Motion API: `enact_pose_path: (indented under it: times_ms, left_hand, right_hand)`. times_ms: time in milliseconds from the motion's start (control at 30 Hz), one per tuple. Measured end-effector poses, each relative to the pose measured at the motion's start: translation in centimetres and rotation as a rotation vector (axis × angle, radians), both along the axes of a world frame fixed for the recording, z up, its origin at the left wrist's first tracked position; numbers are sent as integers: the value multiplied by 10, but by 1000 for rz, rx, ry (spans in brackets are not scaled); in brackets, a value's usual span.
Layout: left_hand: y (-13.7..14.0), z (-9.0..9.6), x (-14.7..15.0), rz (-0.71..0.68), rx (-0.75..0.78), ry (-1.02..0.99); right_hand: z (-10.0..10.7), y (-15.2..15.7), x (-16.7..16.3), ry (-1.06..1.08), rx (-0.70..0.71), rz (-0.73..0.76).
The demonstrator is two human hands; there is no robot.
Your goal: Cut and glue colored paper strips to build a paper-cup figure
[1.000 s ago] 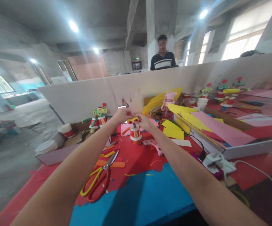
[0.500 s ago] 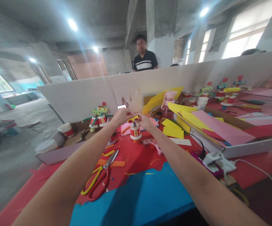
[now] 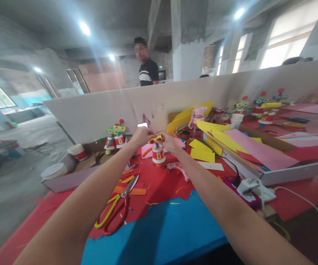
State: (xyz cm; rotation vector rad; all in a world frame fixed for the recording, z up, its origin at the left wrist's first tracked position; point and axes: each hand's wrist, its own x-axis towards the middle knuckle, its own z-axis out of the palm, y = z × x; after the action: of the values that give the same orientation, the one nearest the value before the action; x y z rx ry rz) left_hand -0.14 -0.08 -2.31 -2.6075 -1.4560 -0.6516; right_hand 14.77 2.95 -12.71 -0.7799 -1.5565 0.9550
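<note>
Both hands far out over the worktop (image 3: 161,184), left hand (image 3: 140,136) and right hand (image 3: 170,141) each pinching one end of a small yellow strip (image 3: 156,138); its long axis runs left-right, directly above the red-white paper cup (image 3: 158,154), not quite touching.

I'm at a craft worktable set up in a bare industrial hall. Raw concrete ceiling (image 3: 51,22) and pillars (image 3: 186,36) rise toward 12 o'clock, big windows (image 3: 285,40) glare at 2 o'clock, and a low white partition (image 3: 106,106) runs across my table. The red table cover (image 3: 164,184) is strewn with coloured paper sheets (image 3: 258,151) at 2 o'clock, scissors (image 3: 117,208) at 7 o'clock, and finished paper-cup robots (image 3: 116,138) at 10 o'clock. A person in a striped shirt (image 3: 147,71) walks behind the partition.
</note>
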Motion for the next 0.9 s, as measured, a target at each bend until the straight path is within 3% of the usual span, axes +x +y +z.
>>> enact_pose_path:
  times_ms: [900]
  left_hand:
    - [-1,-4,2,6,33,47]
  right_hand:
    - [-2,-1,-1,36,-29,21]
